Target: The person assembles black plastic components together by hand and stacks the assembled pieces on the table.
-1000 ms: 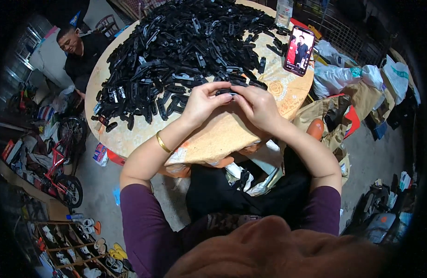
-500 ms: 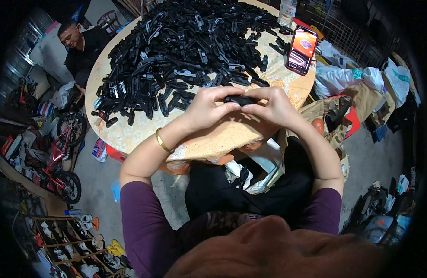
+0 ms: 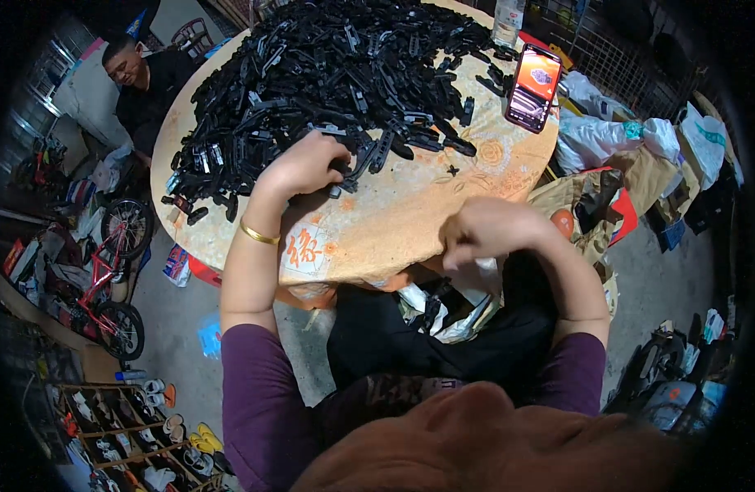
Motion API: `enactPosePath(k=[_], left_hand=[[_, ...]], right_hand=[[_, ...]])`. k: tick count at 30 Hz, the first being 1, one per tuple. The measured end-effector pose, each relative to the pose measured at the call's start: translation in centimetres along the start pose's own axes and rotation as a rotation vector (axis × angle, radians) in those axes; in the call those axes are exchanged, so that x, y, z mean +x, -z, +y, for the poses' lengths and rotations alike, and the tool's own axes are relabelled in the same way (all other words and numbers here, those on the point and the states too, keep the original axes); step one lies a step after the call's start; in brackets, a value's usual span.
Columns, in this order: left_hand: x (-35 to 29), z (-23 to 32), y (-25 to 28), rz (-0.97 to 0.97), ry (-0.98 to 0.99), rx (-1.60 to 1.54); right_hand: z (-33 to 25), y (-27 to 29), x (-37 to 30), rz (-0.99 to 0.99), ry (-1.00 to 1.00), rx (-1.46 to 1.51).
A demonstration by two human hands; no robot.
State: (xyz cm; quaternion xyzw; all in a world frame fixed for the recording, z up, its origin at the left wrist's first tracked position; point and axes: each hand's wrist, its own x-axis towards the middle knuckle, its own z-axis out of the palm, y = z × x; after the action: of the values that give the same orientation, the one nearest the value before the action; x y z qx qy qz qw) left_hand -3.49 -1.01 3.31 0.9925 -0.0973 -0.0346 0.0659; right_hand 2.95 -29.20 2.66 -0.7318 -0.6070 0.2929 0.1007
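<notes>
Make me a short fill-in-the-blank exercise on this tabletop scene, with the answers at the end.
1. The main colour of the pile on the round table is ____.
2. Of the left grip and the right grip, only the ____ one is at the pile's edge.
3. The bracelet is ____ in colour.
4. The phone is to the ____ of the pile.

Missing words: black; left; gold; right.
</notes>
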Motion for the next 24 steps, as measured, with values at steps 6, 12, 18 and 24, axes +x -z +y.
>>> enactPosePath(k=[6,12,18,24], left_hand=[[0.3,-0.2,-0.5,0.028,0.054,-0.052],[-0.2,-0.7,-1.1,0.121,-0.053,0.010],[0.9,-0.6,-1.6,0.147,0.063,0.015],[1.4,-0.4,-0.4,0.553,0.056,-0.559]], right_hand=[[6.7,-0.4,3.2,1.125,-0.053,-0.303],[7.8,-0.8,3.5,1.003,-0.111,-0.379],[7.2,-1.4,3.3,1.146,-0.049,0.145],[5.2,-0.1,3.2,1.109,0.258,0.632]])
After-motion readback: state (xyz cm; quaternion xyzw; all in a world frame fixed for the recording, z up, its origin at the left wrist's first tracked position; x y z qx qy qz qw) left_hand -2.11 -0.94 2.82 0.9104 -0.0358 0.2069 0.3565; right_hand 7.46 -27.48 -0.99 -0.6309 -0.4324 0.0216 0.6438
